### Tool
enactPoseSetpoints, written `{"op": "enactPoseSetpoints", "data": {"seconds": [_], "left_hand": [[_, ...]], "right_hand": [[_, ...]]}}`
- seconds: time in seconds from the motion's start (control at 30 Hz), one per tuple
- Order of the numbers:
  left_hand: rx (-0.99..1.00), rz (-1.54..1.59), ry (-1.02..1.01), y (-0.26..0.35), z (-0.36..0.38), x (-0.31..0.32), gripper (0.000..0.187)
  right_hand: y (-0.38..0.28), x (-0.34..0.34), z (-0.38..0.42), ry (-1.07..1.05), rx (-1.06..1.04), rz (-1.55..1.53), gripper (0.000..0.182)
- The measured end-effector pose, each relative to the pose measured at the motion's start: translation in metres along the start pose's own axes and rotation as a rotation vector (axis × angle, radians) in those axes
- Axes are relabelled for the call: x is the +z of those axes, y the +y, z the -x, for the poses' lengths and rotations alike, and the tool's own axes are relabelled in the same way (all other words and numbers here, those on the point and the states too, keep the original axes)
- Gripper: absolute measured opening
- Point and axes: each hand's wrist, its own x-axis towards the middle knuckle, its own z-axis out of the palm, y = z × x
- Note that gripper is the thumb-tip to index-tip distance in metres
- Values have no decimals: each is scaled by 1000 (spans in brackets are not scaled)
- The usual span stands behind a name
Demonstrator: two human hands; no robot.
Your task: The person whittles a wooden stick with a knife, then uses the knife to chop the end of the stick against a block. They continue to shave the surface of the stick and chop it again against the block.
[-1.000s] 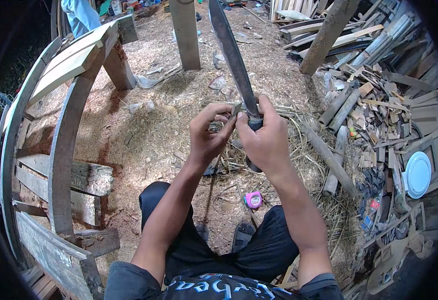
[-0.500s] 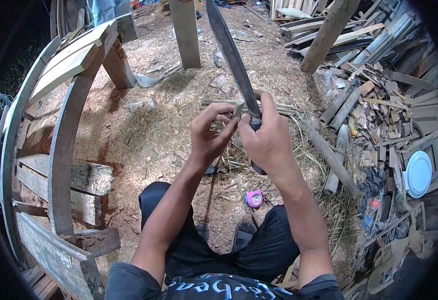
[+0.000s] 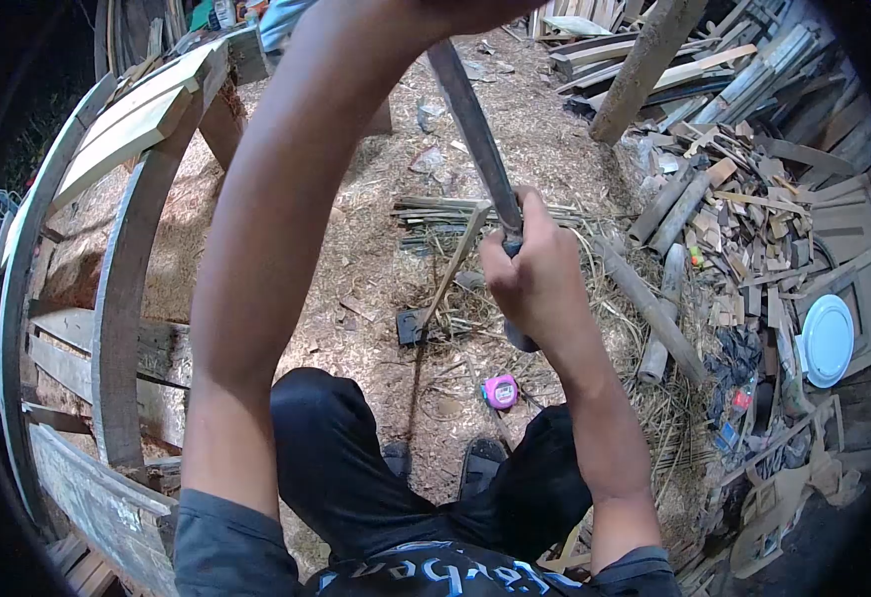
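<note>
My right hand [image 3: 538, 261] is closed around the dark handle of a machete [image 3: 475, 129]. Its long blade points up and away, the upper end passing out of sight behind my left arm. My left hand [image 3: 475, 10] is raised to the top edge of the view near the blade; its fingers are cut off, so what they touch cannot be seen. Just left of the machete handle, a thin wooden stick [image 3: 452, 264] stands at a slant, its lower end by a dark block [image 3: 412, 326] on the ground.
A pink tape measure [image 3: 500, 392] lies between my knees. To the left stands a curved wooden frame [image 3: 122, 298]. On the right are round logs [image 3: 654, 308], a heap of wood offcuts [image 3: 729, 219] and a pale blue round lid [image 3: 827, 340]. Shavings cover the ground.
My left hand has left the stick's top beside the machete handle and swung up to the top edge, its forearm now crossing the view. My right hand keeps the machete nearly in place.
</note>
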Motion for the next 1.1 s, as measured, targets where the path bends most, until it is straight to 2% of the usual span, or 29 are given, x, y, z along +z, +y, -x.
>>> {"op": "enactPoseSetpoints", "data": {"seconds": [0.03, 0.07, 0.1, 0.13, 0.17, 0.23, 0.3, 0.33, 0.4, 0.43, 0.5, 0.57, 0.63, 0.73, 0.77, 0.83, 0.87, 0.97, 1.03, 1.1], "left_hand": [[-24, -307, -262, -24, 24, 10, 34], [-49, -612, -524, -51, 57, 23, 44], [-71, -920, -780, -73, 91, 35, 59], [-30, -738, -840, -91, 130, 41, 69], [-218, -743, -996, -97, 158, 38, 71], [-428, -589, -1026, -101, 172, 23, 76], [-594, -278, -554, -111, 157, 1, 78], [-609, -271, -568, -101, 152, -18, 78], [-644, -130, -235, -66, 145, -51, 67], [-659, -136, -246, -50, 159, -53, 67], [-878, -19, -275, -20, 187, -49, 42], [-882, -182, -320, 7, 202, -28, 32], [-875, -213, -264, 6, 223, -17, 29], [-868, -266, -180, 9, 231, -11, 24], [-862, -297, -150, 9, 231, -12, 23], [-796, -337, -180, 8, 235, -14, 22], [-838, -297, -130, 9, 234, -16, 22], [-853, -279, -96, 5, 244, -29, 23], [-807, -297, 0, -2, 254, -36, 22], [-767, -393, -43, -5, 257, -42, 23]], "right_hand": [[0, -1, 0, -14, -14, 6, 40], [-2, -1, 4, 2, 28, -83, 32], [-2, 1, 3, 8, 25, -76, 32], [2, 6, 3, -112, 153, -8, 32], [9, 15, 2, -228, 285, 59, 33], [29, 40, 5, -241, 270, -9, 34], [31, 50, 10, -230, 190, -6, 35], [35, 55, 10, -238, 122, 10, 26], [34, 51, 5, -275, 179, -56, 26], [30, 49, 5, -307, 235, -121, 26], [28, 52, -1, -273, 262, -102, 28], [35, 61, -3, -170, 206, 64, 28], [36, 61, -5, -191, 260, 45, 28], [40, 66, -1, -175, 167, -42, 27], [38, 71, -1, -176, 176, -50, 27], [34, 81, -4, -190, 323, 18, 27], [38, 90, 0, -156, 282, 19, 30], [101, 153, 35, -287, 334, -65, 36], [159, 206, 87, -396, 483, 0, 42], [192, 237, 133, -322, 562, 29, 35]]}}
